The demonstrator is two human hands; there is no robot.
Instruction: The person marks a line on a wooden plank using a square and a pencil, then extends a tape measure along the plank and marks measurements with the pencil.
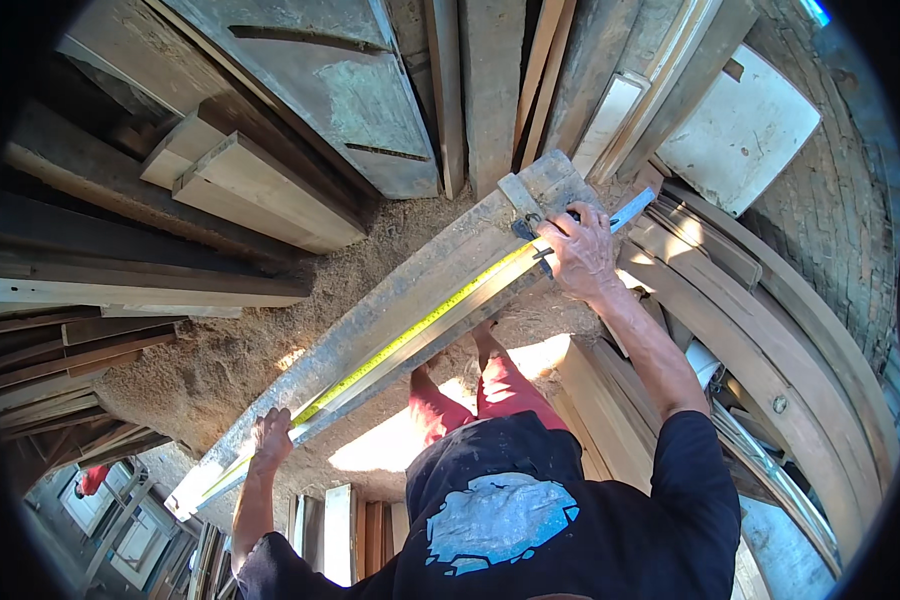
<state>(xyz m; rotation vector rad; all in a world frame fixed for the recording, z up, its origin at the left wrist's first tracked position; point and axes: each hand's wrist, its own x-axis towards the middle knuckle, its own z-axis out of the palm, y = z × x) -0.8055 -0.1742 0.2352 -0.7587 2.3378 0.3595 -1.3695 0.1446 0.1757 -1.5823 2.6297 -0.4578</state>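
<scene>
A yellow tape measure [450, 302] is stretched along a pale narrow strip of wood [425, 330] that lies on a long, worn plank [390, 300]. My left hand [272, 437] is closed over the tape near the plank's near-left end, and the tape runs on beyond it. At the far right end, my right hand [582, 250] has its fingers bent down around the tape's other end. Small dark parts show beside those fingers, but I cannot make out what they are. Just beyond the right hand, a bluish straight bar [632, 208] sticks out.
Sawdust [220, 375] covers the ground beyond the plank. Thick timber beams [270, 195] lean at the far left, with a grey panel [360, 95] beside them. Curved wooden pieces [800, 370] are stacked at the right. Boards [340, 530] stand close below the plank.
</scene>
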